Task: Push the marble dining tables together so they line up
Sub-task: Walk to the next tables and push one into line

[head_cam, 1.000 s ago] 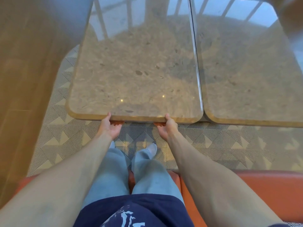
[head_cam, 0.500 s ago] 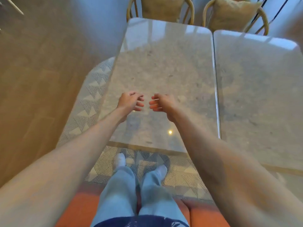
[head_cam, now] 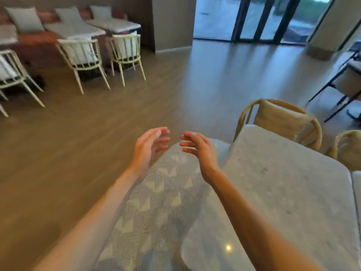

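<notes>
- Change: a second ago both hands gripped the near edge of the left marble table; half a second ago they hung free above its top. Now the view has swung up and left, across the room.
- Left hand point(head_cam: 149, 146): raised mid-frame, fingers loosely spread, holding nothing. Right hand point(head_cam: 197, 148): same, fingers relaxed and apart, touching nothing.
- Marble table point(head_cam: 283, 192): lower right of frame. Second table point(head_cam: 357, 190): only a sliver at the right edge, just beside the first, narrow seam between.
- Judgement: hands off, tables side by side; the push looks finished or paused. Alignment of the ends cannot be checked from here.
- Count: two marble tables; two hands, both empty.
- Two wicker chairs behind the tables, nearer chair point(head_cam: 281, 118), second chair point(head_cam: 349, 149) cut by the right edge.
- One patterned rug point(head_cam: 166, 202), lower centre.
- Three white chairs point(head_cam: 84, 53), upper left.
</notes>
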`<state>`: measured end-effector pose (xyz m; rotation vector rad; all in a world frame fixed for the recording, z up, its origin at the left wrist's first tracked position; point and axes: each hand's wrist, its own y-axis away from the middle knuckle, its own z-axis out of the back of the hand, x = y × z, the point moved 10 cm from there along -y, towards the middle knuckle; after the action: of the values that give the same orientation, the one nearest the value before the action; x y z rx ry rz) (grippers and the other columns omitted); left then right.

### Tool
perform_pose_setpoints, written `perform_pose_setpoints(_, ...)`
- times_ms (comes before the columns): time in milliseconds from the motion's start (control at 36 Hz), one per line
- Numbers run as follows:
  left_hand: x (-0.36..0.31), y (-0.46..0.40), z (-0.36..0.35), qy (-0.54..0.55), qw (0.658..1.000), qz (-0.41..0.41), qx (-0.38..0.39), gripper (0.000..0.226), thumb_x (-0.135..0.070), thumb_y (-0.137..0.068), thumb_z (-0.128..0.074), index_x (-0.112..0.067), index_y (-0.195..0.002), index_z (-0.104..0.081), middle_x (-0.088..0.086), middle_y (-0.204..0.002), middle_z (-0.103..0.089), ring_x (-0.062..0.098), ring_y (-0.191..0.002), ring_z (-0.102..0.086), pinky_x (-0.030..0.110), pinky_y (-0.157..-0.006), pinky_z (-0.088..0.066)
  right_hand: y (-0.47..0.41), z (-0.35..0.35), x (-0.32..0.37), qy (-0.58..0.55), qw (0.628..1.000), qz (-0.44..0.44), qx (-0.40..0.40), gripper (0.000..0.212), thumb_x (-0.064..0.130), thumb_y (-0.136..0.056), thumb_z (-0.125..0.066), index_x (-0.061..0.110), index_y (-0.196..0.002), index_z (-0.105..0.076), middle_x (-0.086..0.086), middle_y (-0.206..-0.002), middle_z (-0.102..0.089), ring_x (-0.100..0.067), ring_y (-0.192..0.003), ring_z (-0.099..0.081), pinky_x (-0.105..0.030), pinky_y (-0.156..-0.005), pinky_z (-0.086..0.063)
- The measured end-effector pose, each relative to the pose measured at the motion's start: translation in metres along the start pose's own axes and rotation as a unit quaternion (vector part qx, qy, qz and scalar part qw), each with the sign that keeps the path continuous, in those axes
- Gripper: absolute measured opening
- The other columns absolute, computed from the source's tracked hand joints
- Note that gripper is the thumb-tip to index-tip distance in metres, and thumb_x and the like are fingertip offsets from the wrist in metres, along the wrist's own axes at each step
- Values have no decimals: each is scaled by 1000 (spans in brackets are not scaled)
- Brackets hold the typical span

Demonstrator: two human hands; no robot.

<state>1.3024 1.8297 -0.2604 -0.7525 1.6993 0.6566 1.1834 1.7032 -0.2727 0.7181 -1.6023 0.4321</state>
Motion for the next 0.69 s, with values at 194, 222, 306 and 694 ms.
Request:
perform_pose_setpoints(194, -74, -55, 117, 18, 996, -48, -71, 26, -10, -103, -43, -9, -110, -68, 14, -117, -70, 22, -99, -68, 37, -86, -55, -69, -129, 26, 14, 997, 53, 63, 23, 20, -102, -54, 9, -104, -74, -13, -104, -76, -26, -95, -72, -39, -87, -57)
perform_pose_setpoints(222, -82, -62, 131, 19, 995, -53, -80, 26, -10, -103, -43, -8, -112, -68, 15, -118, -70, 22, -101, -68, 37, -87, -56, -80, -144, 28, 12, 996, 56, 70, 23, 21, -102, -54, 9, -104, -74, -12, -104, -77, -28, -96, -72, -39, -87, -57)
perform_pose_setpoints(306, -102, -83, 169, 5, 990, -69, -120, 29, -11, -103, -43, -3, -118, -66, 17, -123, -69, 27, -107, -67, 46, -94, -52, -112, -188, 30, 7, 993, 61, 96, 24, 20, -102, -54, 8, -105, -74, -11, -103, -77, -30, -99, -72, -36, -84, -58)
perform_pose_setpoints(694, -122, -231, 176, -15, 988, -74, -131, 31, -16, -104, -43, -9, -122, -67, 5, -122, -72, 20, -117, -66, 44, -102, -49, -262, -291, 37, -47, 980, 77, 178, 28, 17, -105, -47, 6, -111, -72, -11, -105, -77, -30, -99, -74, -41, -86, -60)
